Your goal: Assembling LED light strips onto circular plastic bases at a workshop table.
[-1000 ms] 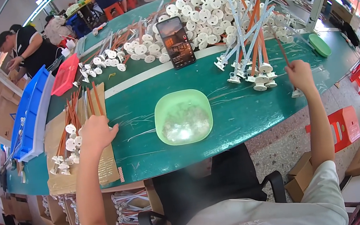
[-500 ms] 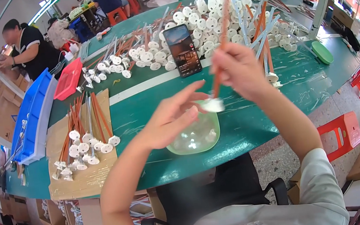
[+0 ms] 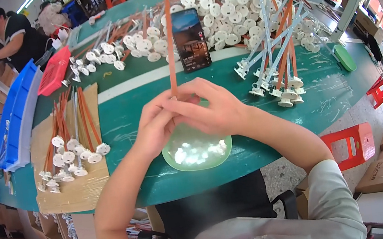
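Note:
My left hand (image 3: pixel 156 123) and my right hand (image 3: pixel 213 108) meet over the near middle of the table, both closed round the lower end of an orange-brown strip (image 3: pixel 170 43). The strip stands almost upright. Its lower end is hidden behind my fingers. Just below the hands sits a light green bowl (image 3: pixel 200 166) with small shiny whitish pieces inside. To the right stands a bunch of brown and grey strips (image 3: pixel 286 58) with white round ends. More such strips (image 3: pixel 83 118) lie on a cardboard sheet (image 3: pixel 72 199) at the left.
A phone (image 3: pixel 190 40) leans against a big heap of white-disc strips (image 3: pixel 232 12). Blue (image 3: pixel 18 120) and red (image 3: pixel 54 70) trays stand at the left. A green dish (image 3: pixel 345 58) is at the far right. A red stool (image 3: pixel 351 145) stands beside the table. Other people sit further off.
My right hand has come down and left to join my left hand. The strip's white end, visible before, is now hidden in the fingers. The view has shifted slightly.

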A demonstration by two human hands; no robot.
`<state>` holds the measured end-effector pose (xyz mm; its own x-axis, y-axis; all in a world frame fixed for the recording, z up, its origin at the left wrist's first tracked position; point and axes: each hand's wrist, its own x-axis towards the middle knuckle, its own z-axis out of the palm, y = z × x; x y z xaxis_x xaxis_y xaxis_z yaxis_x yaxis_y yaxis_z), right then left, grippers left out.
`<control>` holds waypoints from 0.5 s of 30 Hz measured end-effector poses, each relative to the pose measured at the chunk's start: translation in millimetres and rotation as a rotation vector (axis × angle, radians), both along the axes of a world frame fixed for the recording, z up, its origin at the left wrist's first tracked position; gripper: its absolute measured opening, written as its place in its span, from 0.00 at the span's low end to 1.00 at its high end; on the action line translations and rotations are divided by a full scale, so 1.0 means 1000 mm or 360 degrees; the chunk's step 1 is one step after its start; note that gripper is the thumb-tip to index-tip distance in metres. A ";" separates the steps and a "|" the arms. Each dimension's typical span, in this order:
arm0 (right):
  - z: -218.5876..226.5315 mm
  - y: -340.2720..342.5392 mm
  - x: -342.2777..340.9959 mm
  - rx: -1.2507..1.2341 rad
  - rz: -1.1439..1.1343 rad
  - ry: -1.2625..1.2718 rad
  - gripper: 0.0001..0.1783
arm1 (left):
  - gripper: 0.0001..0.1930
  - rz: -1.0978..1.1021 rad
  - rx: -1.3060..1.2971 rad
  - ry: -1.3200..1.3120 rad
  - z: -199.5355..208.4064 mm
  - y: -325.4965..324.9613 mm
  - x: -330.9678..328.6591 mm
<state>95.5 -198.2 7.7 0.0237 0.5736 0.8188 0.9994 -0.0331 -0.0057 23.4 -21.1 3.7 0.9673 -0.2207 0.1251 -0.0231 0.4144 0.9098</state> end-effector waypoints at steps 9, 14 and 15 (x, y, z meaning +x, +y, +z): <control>-0.009 -0.010 0.003 0.0096 0.0091 -0.0009 0.26 | 0.22 -0.0216 -0.0285 -0.0081 -0.009 0.002 -0.005; -0.010 -0.018 0.006 0.0299 0.0036 -0.0021 0.20 | 0.18 0.0068 0.0201 -0.0103 0.002 -0.005 -0.009; -0.007 -0.018 0.005 0.0300 0.0043 -0.0023 0.20 | 0.18 0.0075 0.0202 -0.0105 0.001 -0.003 -0.010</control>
